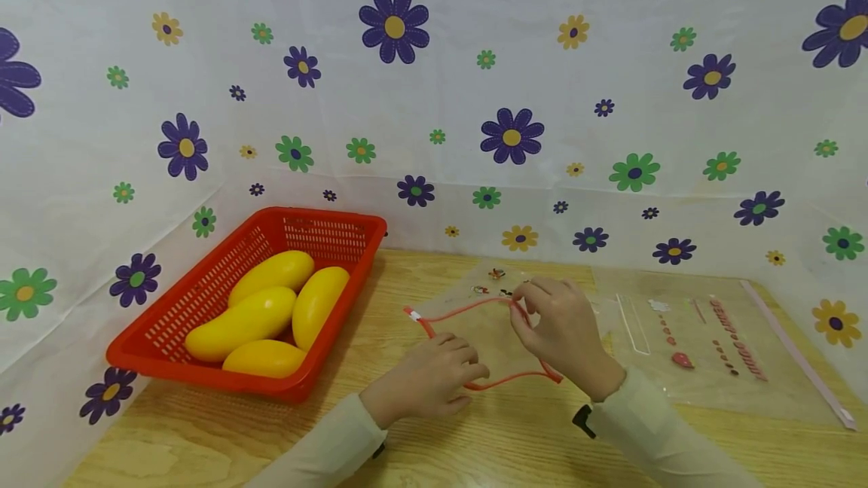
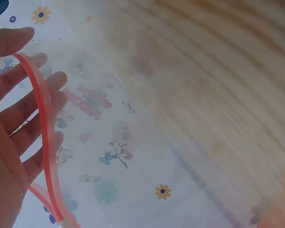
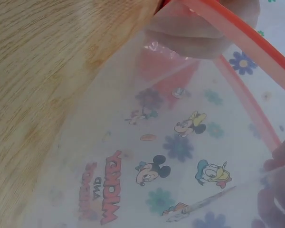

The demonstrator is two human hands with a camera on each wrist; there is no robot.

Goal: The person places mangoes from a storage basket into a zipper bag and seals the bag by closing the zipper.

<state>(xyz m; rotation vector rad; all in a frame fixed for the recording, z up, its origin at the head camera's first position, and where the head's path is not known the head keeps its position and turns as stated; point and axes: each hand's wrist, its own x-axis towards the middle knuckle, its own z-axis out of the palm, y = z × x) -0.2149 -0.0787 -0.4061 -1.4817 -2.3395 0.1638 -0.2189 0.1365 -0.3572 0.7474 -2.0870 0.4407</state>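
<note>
A clear zip bag point(image 1: 488, 337) with a red zip strip is spread apart at its mouth, and cartoon prints show on its plastic in the right wrist view. My left hand point(image 1: 430, 379) lies at the near left of the mouth. In the left wrist view, its loosely extended fingers point(image 2: 26, 111) pass behind the red strip point(image 2: 43, 118), and their tips show through the plastic. My right hand point(image 1: 559, 330) pinches the far right side of the mouth between thumb and fingers. The right wrist view shows its fingers point(image 3: 194, 40) partly behind the plastic.
A red basket point(image 1: 376, 247) on the left holds several yellow mangoes point(image 1: 244, 322). On the right, another clear bag point(image 1: 800, 375) with a pink strip lies flat on the wooden table point(image 1: 366, 443). A flower-printed cloth point(image 1: 434, 96) rises behind the table.
</note>
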